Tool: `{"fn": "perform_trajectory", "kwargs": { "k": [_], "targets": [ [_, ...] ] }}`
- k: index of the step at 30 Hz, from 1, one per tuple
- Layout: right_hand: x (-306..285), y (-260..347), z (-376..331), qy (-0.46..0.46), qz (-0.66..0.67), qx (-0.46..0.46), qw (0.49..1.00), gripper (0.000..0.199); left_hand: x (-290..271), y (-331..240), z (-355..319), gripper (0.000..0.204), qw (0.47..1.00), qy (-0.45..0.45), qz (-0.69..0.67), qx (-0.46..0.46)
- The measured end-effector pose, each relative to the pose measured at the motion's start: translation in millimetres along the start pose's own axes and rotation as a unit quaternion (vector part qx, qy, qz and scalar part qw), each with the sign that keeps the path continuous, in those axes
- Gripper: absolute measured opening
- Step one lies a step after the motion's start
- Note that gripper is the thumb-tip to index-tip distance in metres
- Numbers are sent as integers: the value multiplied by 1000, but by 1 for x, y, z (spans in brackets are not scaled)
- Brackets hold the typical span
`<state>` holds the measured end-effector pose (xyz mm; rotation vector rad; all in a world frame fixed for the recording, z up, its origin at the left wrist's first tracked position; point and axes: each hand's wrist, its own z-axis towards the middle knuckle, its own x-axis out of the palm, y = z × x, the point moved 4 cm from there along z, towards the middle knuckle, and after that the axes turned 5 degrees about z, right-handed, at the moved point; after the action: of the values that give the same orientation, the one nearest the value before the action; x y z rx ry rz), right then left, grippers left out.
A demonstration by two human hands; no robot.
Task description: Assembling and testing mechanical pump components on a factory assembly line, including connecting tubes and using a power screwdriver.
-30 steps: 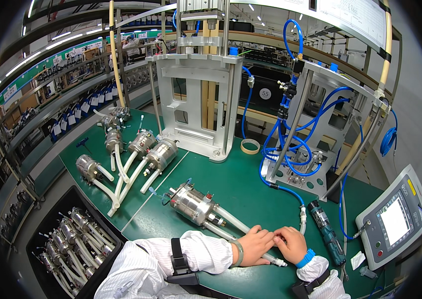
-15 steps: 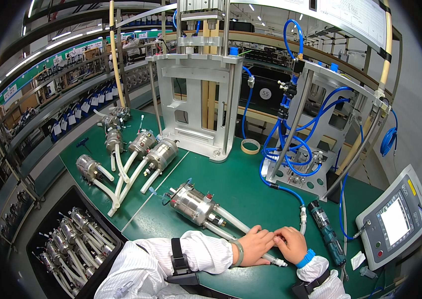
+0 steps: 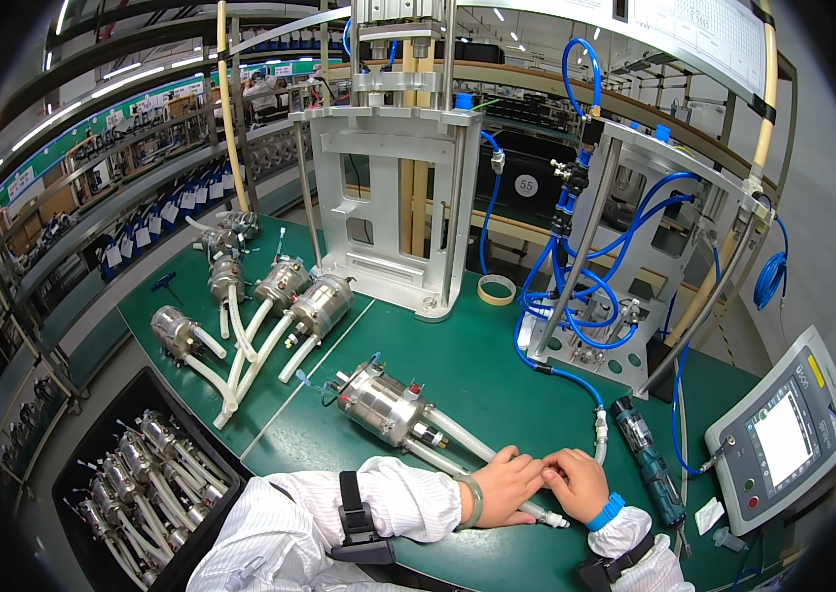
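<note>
A shiny metal canister (image 3: 380,403) lies on its side on the green tabletop, with two whitish hoses (image 3: 459,432) running from its end toward me. My left hand (image 3: 505,489) is palm down over these hoses, fingers bent around them. Beyond its near side one hose emerges, ending in a white fitting (image 3: 554,519). My right hand (image 3: 579,485) meets it from the right, fingers curled and fingertips against my left fingers. Whatever lies between the fingertips is hidden. Left of the canister, several similar canisters with hoses (image 3: 319,308) lie grouped.
A black bin (image 3: 196,419) with more canisters stands at lower left. Two metal press frames (image 3: 378,187) stand at the back, blue air lines (image 3: 576,370) looping around the right one. A tape roll (image 3: 496,290), green-black power screwdriver (image 3: 647,459) and screen unit (image 3: 783,434) are farther right.
</note>
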<state>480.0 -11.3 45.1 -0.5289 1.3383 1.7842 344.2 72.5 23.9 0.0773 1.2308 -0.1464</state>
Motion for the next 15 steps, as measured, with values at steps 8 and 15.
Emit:
{"fn": "perform_trajectory", "kwargs": {
  "k": [8,15],
  "targets": [
    [0,-1,0,0,2,2,1000,19,0,1,1,67,1000,2,-2,-2],
    [0,0,0,-1,3,1,1000,19,-1,0,1,67,1000,10,-8,-5]
  ]
}}
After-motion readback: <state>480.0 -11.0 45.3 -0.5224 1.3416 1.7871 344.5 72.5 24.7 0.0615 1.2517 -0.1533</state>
